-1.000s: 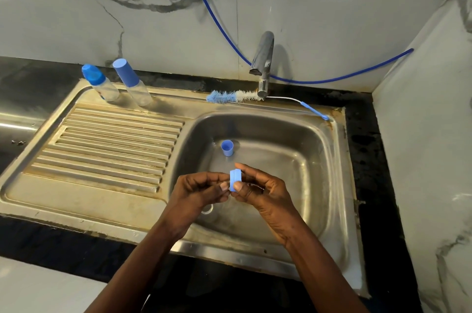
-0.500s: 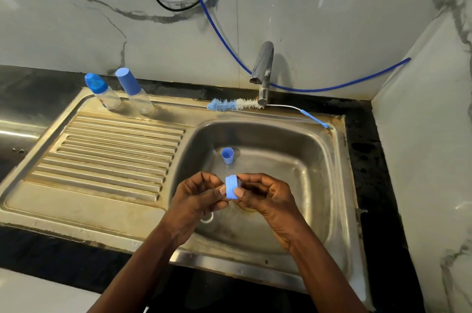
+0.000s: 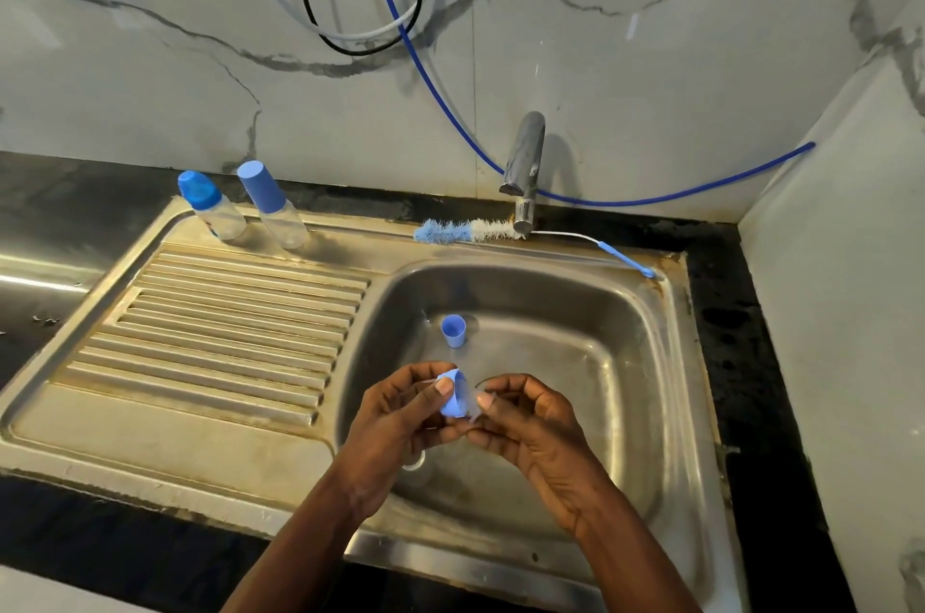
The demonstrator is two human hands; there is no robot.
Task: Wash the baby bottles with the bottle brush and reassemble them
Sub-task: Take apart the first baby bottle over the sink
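Note:
Over the sink basin [image 3: 590,362], my left hand [image 3: 395,422] pinches a small blue collar ring [image 3: 449,396] between thumb and fingers. My right hand [image 3: 533,422] pinches a clear teat [image 3: 473,405] that sticks out of the ring's right side. A blue cap [image 3: 453,330] stands open side up on the basin floor, just beyond my hands. Two capped baby bottles [image 3: 212,208] [image 3: 274,207] stand at the back of the drainboard. The bottle brush [image 3: 468,230] lies along the sink's back rim under the tap [image 3: 523,162].
A ribbed drainboard [image 3: 225,332] fills the left of the steel sink. A small clear ring-shaped piece [image 3: 413,461] shows on the basin floor under my left hand. Blue, white and black hoses [image 3: 400,27] hang on the marble wall. Black countertop [image 3: 741,362] borders the sink.
My hands have turned the blue ring so its opening faces more sideways, and the clear teat now shows at its right side. The view has tilted up slightly.

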